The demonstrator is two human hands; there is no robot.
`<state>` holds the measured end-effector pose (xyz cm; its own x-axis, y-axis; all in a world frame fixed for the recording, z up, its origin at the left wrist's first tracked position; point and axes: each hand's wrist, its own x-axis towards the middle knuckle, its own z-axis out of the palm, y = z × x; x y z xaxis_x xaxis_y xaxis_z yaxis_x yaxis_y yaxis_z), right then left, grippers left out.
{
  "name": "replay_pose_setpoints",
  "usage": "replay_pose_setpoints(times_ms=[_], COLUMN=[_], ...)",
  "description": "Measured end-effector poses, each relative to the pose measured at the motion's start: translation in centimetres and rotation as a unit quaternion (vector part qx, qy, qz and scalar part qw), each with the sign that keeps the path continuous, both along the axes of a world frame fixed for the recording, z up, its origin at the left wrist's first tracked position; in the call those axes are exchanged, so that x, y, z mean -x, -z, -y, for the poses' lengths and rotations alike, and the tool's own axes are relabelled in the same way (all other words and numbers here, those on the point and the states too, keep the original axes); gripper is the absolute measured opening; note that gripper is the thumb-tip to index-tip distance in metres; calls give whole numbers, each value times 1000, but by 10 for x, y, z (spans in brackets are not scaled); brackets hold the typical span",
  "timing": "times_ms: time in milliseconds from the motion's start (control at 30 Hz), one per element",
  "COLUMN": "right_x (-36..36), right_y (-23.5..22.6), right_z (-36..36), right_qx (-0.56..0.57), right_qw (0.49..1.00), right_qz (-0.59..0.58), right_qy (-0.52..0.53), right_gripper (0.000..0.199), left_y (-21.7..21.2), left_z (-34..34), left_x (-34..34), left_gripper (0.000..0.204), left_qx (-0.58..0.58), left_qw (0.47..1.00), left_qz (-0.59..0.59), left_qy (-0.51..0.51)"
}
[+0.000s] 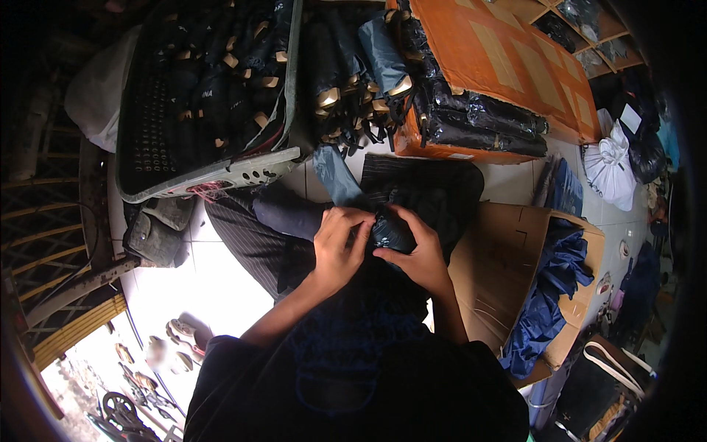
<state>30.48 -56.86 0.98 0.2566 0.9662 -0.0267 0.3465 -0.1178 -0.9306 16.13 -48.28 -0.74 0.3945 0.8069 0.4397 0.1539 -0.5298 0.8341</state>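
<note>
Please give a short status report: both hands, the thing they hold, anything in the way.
Left hand and right hand both closed on a dark folded umbrella over the lap. Cardboard box close at right. Nothing blocking.

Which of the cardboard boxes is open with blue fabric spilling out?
The brown box at the person's right, lying tipped with dark blue fabric hanging out. The orange box farther back is taped shut.

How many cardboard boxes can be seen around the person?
2. One closed orange cardboard box lies ahead to the right, behind bagged folded umbrellas. One open brown box with dark blue cloth stands at the right. Others may be hidden.
</note>
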Motion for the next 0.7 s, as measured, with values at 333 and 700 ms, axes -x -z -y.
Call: replay_pose_setpoints(times_ms=[333,700], right_x=[-3,11], right_y=[-7,-1], right_z=[0,-6], right_qx=[-33,-50], right_qw=[999,996], right_qz=[25,-38], right_qy=[20,61], right_gripper=[61,51], left_y=[-11,-14], left_z=[4,12], left_x=[2,3], left_gripper=[19,22], left_qx=[-39,-150], left_qw=[998,986], left_qz=[46,50], left_qy=[28,54])
